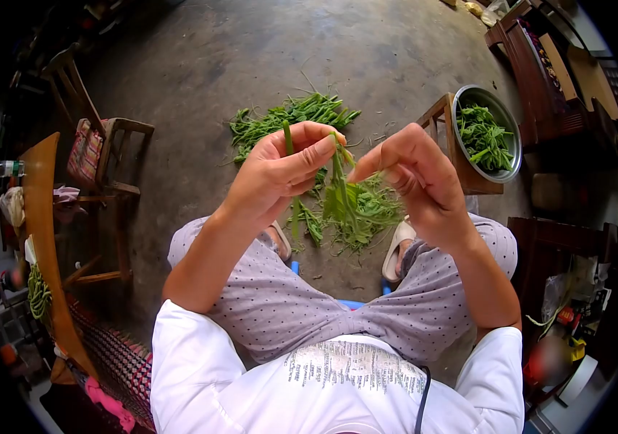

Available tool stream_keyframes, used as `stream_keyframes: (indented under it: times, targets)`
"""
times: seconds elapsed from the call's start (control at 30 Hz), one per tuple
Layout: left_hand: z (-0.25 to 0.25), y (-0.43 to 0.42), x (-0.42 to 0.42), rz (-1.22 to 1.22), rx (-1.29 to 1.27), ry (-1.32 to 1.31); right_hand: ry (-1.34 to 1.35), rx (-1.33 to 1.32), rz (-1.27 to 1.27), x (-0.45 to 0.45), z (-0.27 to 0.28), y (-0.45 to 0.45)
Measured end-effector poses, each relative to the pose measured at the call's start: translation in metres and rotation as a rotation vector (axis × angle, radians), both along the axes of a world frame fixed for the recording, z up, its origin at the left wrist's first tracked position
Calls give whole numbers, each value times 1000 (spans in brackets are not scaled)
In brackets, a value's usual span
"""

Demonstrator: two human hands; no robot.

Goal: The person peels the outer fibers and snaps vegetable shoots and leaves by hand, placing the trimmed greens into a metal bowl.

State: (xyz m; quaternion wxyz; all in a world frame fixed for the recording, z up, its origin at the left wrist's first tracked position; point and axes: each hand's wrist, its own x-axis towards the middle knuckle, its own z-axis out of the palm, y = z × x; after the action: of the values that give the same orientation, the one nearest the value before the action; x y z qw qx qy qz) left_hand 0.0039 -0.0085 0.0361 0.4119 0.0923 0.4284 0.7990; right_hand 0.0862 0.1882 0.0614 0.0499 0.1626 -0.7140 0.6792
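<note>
Green leafy stem [339, 199] hung grasped in the fingers [310, 132] of the left hand [273, 170], above greens [269, 130] piled on the floor [200, 72]; the right hand [428, 184] curled beside it, its grip indeterminable.

The left hand [287, 165] hides the middle of a green stem [289, 136]; whether the right hand [421, 184] touches the leafy shoot [338, 205], I cannot say surely. The print [356, 365] on the T-shirt [197, 372] is too small for reading, and the lower edge cuts this shirt. Leaves [484, 137] cover the basin [502, 108] bottom.
</note>
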Motion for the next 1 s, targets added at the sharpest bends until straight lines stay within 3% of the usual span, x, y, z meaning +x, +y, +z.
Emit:
stream_keyframes:
  times: [0.27,0.33,0.37,0.43,0.6,0.67,0.73,0.87,1.0]
  targets:
    - [-2,-10,-14,106,-39,128,-112,-97,1,1,-5,14]
    - [1,-15,-20,240,-79,123,-92,-204,104,1,-5,25]
    - [5,-16,-22,288,-109,122,58,-170,150,-5,-9,34]
    - [-4,-22,-31,320,-139,152,57,-401,113,-3,-4,44]
    - [-11,-23,-34,307,-128,174,65,-634,121,4,18,64]
    - [-11,-21,-31,262,-123,175,-150,-606,49,8,27,62]
    - [-8,-16,-26,212,-118,174,-108,-527,-13,7,22,53]
    - [-3,-7,-18,133,-64,141,-335,-329,6,8,20,42]
    - [-1,-1,-12,92,-29,100,-302,120,-186,7,25,16]
